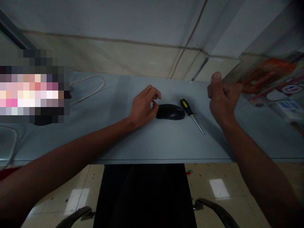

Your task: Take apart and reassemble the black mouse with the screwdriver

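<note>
A black computer mouse (170, 112) lies on the grey-blue desk in front of me. My left hand (145, 106) rests at its left end, fingers loosely curled and apart, with the thumb at the mouse's edge. Whether the thumb presses on it I cannot tell. Just right of the mouse is a screwdriver (186, 107) with a black and yellow handle, its metal shaft pointing toward me and to the right. Raised above the desk farther right, my right hand (222, 99) is closed in a fist with the thumb up, and nothing shows in it.
The grey-blue desk (147, 142) runs along a tiled wall (106, 53). A white cable (101, 85) loops at the left beside a pixelated area. Colourful printed packaging (280, 85) stands at the right. Below are chair armrests (215, 207) and a tiled floor.
</note>
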Tool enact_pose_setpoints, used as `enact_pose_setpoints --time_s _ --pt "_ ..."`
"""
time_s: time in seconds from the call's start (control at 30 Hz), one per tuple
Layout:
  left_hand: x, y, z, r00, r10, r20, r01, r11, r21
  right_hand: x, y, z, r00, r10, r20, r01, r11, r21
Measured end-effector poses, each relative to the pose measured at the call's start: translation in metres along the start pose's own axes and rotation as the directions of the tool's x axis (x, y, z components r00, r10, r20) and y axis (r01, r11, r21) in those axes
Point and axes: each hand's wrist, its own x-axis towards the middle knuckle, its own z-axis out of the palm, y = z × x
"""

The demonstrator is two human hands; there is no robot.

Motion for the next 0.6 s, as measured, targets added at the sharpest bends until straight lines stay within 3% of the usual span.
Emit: enact_pose_setpoints --time_s 0.17,0.23,0.3,0.37,0.5,0.6 --pt "0.000 0.001 -0.001 1.000 -0.005 -0.017 0.005 1.000 -0.007 -0.003 0.003 0.000 0.997 0.049 -0.053 -0.048 0.999 0.024" --pt "0.000 0.001 -0.001 1.000 -0.001 -0.026 0.000 1.000 -0.015 -0.004 0.008 -0.001 0.976 0.106 -0.189 -0.100 0.994 0.042" --pt "0.001 0.001 0.000 0.999 0.005 -0.032 -0.005 1.000 -0.021 -0.004 0.011 0.000 0.924 0.173 -0.341 -0.157 0.985 0.073" --pt "0.001 0.002 0.000 0.999 0.010 -0.046 -0.011 1.000 -0.023 -0.002 0.012 0.001 0.893 0.200 -0.404 -0.187 0.980 0.071" --pt "0.004 0.004 -0.001 0.993 0.023 -0.114 -0.026 0.999 -0.024 0.005 0.022 -0.004 0.984 0.055 -0.170 -0.084 0.983 -0.165" --pt "0.005 0.006 -0.001 0.990 0.063 -0.126 -0.064 0.998 -0.002 0.007 0.037 -0.009 0.995 0.066 0.072 -0.046 0.966 -0.254"
